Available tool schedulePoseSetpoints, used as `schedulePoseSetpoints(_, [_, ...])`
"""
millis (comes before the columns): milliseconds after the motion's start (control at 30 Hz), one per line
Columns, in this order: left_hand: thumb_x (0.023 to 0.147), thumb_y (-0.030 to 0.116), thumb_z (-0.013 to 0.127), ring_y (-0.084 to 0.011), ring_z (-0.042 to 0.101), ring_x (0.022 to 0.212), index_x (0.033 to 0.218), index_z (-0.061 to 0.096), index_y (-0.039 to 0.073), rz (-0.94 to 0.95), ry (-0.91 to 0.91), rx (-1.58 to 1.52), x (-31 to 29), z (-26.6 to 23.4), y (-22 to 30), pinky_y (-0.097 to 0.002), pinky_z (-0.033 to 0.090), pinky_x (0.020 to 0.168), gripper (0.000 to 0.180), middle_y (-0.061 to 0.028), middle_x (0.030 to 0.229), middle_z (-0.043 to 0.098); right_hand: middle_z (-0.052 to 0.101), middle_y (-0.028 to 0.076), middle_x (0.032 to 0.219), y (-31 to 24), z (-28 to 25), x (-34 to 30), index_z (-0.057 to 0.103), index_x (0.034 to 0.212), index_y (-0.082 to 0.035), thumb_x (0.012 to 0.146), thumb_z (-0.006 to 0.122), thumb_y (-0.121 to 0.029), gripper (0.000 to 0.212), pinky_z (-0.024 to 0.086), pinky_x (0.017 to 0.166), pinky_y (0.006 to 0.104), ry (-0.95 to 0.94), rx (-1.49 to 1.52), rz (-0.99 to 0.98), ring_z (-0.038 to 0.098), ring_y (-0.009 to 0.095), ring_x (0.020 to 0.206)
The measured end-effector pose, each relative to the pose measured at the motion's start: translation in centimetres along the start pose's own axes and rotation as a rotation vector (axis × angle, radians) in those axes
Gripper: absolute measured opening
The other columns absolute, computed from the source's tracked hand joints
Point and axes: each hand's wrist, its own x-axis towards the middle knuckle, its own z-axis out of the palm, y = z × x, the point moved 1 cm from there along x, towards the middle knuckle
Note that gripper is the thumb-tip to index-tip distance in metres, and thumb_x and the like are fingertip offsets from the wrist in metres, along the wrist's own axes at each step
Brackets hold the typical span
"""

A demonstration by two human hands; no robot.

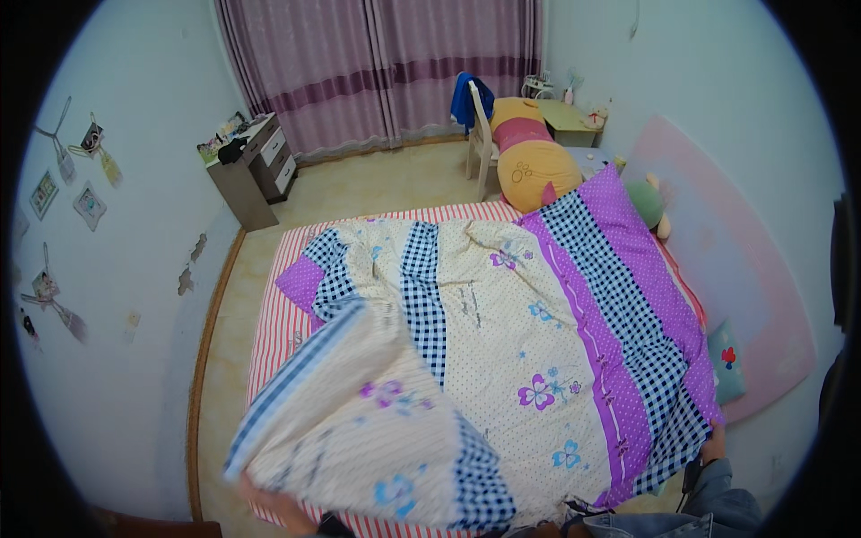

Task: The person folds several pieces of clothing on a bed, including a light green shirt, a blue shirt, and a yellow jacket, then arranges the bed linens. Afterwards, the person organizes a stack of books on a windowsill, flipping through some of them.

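A quilt [489,350] with cream dotted, purple and black-and-white checked bands and flower prints lies across the bed. At the lower left my left hand [269,504], smeared by motion, grips the quilt's near corner, and that part is lifted and blurred. On the right my right hand [715,444] is closed on the purple edge near the pillow end; its fingers are partly hidden by the cloth. The quilt's far left corner is folded and bunched. Under it shows a red-and-white striped sheet [269,314].
A pink headboard [762,296] rises at the right, with a teal cushion [728,363] by it. Beyond the bed lie a large yellow plush toy [538,170] and a white chair [480,143] with a blue garment. A desk [247,184] stands far left beside the wall; purple curtains [377,72] hang behind.
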Motion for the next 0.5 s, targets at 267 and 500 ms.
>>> schedulePoseSetpoints(267, [0.087, 0.024, 0.058, -0.0240, 0.048, 0.111, 0.111, 0.059, 0.002, -0.015, 0.168, 0.671, -7.5, -15.9, -0.1, -0.0389, 0.039, 0.097, 0.032, -0.0129, 0.118, 0.054, 0.049, 0.017, 0.122, 6.8, 3.6, 5.0, 0.041, 0.129, 0.000, 0.073, 0.048, 0.002, 0.056, 0.033, 0.098, 0.0385, 0.325, 0.364, 0.295, 0.047, 0.031, 0.111])
schedulePoseSetpoints(500, [0.082, 0.029, 0.067, -0.0256, 0.044, 0.117, 0.123, 0.042, 0.001, -0.241, -1.462, 0.799, -37.3, -0.4, -18.4, -0.0390, 0.038, 0.099, 0.056, -0.0147, 0.125, 0.046, 0.054, 0.011, 0.119, -9.8, 9.4, 1.5, 0.042, 0.130, -0.002, 0.084, 0.063, -0.019, 0.053, 0.042, 0.090, 0.0422, 0.134, 1.184, 0.468, 0.053, 0.029, 0.106])
